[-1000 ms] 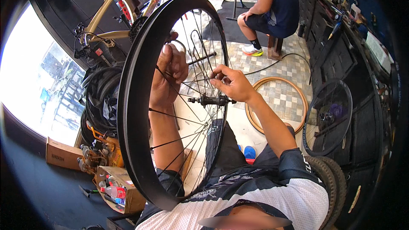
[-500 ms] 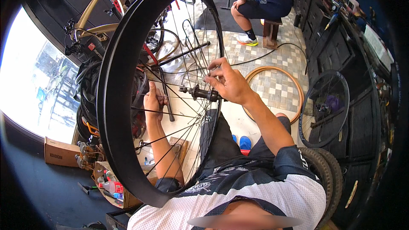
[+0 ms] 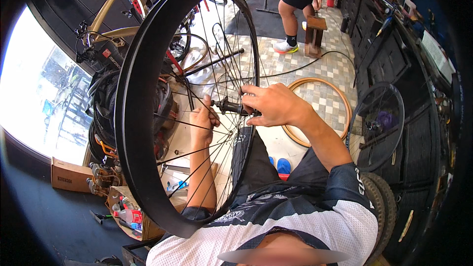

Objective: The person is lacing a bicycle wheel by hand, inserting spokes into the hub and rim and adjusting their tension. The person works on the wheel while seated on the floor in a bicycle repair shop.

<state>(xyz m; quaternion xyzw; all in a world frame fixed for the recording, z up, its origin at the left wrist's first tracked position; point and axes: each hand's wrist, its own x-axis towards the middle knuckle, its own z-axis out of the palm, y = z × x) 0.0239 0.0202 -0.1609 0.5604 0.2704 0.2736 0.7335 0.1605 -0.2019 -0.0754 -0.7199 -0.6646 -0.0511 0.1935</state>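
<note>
A large bicycle wheel with a deep black rim (image 3: 132,113) stands upright before me, leaning toward my chest. Thin black spokes run from it to a black hub (image 3: 229,106) at its middle. My right hand (image 3: 276,104) reaches over the hub's right end, index finger above and thumb below, gripping it there. My left hand (image 3: 202,122) is among the spokes near the hub's left end, its fingers curled and thumb pointing up. Whatever the left fingers pinch is too small to make out.
Two tan-edged tyres (image 3: 347,101) lie on the tiled floor. A spoked wheel (image 3: 400,118) leans on the dark cabinets at right. Bike frames (image 3: 113,32) stand far left, above a cardboard box (image 3: 71,175). Another person (image 3: 290,12) stands beside a wooden stool (image 3: 315,32).
My left hand has moved right and up, close to the hub's end. My right hand has come down from the spokes onto the hub. The other person has risen from the stool.
</note>
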